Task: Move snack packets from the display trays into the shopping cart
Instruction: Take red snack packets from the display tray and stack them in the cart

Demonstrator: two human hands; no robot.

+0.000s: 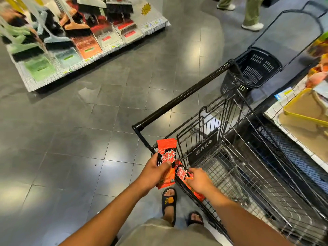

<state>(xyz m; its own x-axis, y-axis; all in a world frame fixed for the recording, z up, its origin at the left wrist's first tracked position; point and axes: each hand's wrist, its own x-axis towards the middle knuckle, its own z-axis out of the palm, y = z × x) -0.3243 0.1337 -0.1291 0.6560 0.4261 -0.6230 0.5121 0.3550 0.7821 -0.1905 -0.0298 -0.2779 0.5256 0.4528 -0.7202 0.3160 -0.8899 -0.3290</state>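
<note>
Lettering white, Chinese, on red-black — left hand (154, 172) fingers clamp upper packet (166, 150); right hand (199, 180) fingers clamp lower packet (181, 172).

Glossy foil snack packets (166, 155), black wire-metal cart (248, 166), shiny floor tiles (88, 121)

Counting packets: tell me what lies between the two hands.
In the head view, only red packets: the left hand grips one, the right hand holds another at the cart.

A shop: a wire shopping cart (248, 157), a black basket (255, 68) and shelved brooms (71, 29) with price tags.
</note>
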